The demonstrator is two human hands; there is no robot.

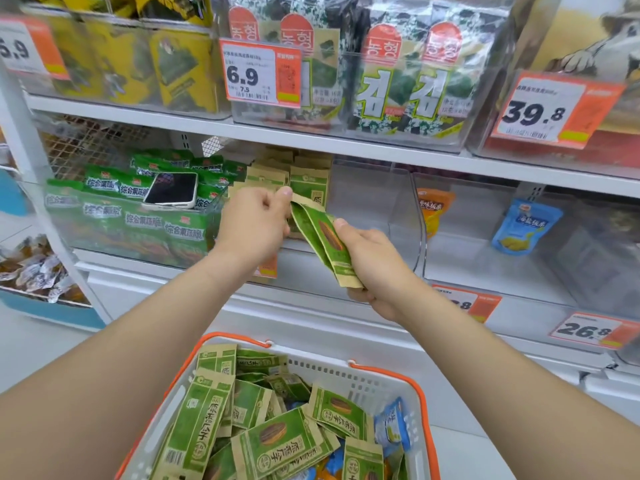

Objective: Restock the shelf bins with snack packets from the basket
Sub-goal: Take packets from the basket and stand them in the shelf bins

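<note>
Filling the bin (pixel 114 237) at the far left: green packets (pixel 138 216) with white lettering, heaped behind its clear front wall.
Phone (pixel 171 192): lies flat with its dark screen up, on top of those green packets.
Left hand (pixel 251 223): raised in front of the shelf. Its thumb and forefinger pinch the upper end of the held packets, and the other fingers are curled in.
Basket (pixel 346 374): near and low in the middle, white with an orange rim, between the two forearms.
Loose packets (pixel 277 434): green-and-tan, piled at all angles in the basket. A few blue ones and an orange one lie among them toward the right.
Standing packets (pixel 308 181): the same green-and-tan kind, upright in rows just beyond the left hand and just right of the green packets.
Held packets (pixel 323 240): a thin bundle of green-and-tan ones, slanting from upper left to lower right between the two hands, in front of the standing rows. I cannot tell how many there are.
Right hand (pixel 374 268): grips the lower end of the bundle, with the thumb on top and the fingers wrapped underneath.
Orange packet (pixel 434 209): upright behind a clear wall, right of the hands.
Blue packet (pixel 526 226): farther right, leaning slightly in its own clear compartment.
Price tag (pixel 588 330): reads 26.8, on the shelf edge at lower right.
</note>
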